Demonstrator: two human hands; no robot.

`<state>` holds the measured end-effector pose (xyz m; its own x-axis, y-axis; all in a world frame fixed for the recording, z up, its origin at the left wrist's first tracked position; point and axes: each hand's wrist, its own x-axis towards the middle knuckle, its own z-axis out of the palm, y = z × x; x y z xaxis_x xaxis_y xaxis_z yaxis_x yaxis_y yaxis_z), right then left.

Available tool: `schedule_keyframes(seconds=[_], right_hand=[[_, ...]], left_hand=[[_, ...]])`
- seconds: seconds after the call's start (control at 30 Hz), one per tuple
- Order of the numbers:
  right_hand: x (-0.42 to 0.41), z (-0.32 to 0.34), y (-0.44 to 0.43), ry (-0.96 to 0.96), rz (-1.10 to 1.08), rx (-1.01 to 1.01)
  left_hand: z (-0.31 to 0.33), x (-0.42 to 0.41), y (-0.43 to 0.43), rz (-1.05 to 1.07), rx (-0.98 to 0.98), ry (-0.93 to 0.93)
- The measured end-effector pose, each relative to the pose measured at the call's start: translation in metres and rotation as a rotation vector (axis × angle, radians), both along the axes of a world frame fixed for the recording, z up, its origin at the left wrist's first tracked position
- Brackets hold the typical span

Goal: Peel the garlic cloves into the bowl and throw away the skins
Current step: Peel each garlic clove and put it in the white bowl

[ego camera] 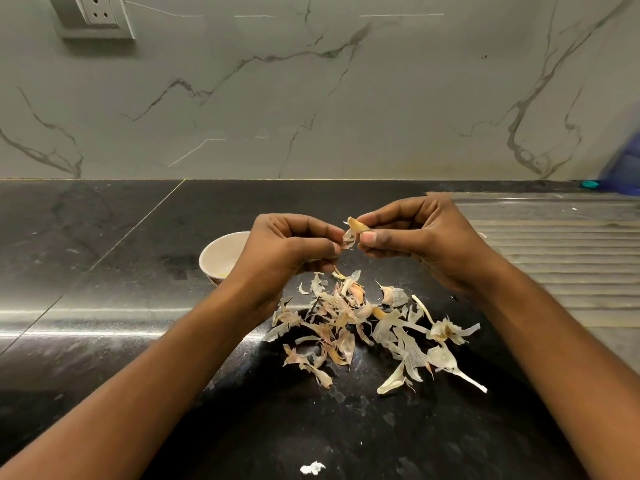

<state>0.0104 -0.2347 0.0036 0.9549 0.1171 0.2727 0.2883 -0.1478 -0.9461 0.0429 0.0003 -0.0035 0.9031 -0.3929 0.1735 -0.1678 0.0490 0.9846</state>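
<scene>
- Hiding most of the bowl (216, 251), the left hand (294, 251) leaves only its pale left side showing; what lies inside I cannot make out.
- Both hands meet above the black counter (104, 271), just right of the bowl.
- The right hand (415, 244) pinches a garlic clove (358, 226) between thumb and fingertips; the left hand's thumb and forefinger pinch a strip of skin (348, 239) hanging off that clove.
- The other fingers of both hands curl under, mostly out of sight.
- A heap of loose skins (341, 322) lies on the counter below the hands, between the forearms; one white scrap (311, 468) sits apart, nearer me.
- A ridged draining board (561, 254) runs off to the right, cut at the edge.
- A blue shape (623, 168) at the far right is too smeared to name.
- A wall socket (97, 12) is cut off at the top left of the marbled wall (346, 98).
</scene>
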Motion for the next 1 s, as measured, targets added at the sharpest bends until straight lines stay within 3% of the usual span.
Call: schedule_keyframes(seconds=[0.4, 0.7, 1.0], right_hand=[[-0.0005, -0.0002, 0.0043, -0.098, -0.01, -0.119], [-0.002, -0.0033, 0.0085, -0.206, -0.031, -0.262], [-0.0026, -0.0022, 0.0093, -0.198, -0.011, -0.225]], left_hand=[[-0.0026, -0.0005, -0.0009, 0.024, 0.035, -0.089], [-0.0021, -0.0006, -0.0013, 0.051, -0.027, 0.01], [-0.0023, -0.0034, -0.0031, 0.054, -0.073, 0.055]])
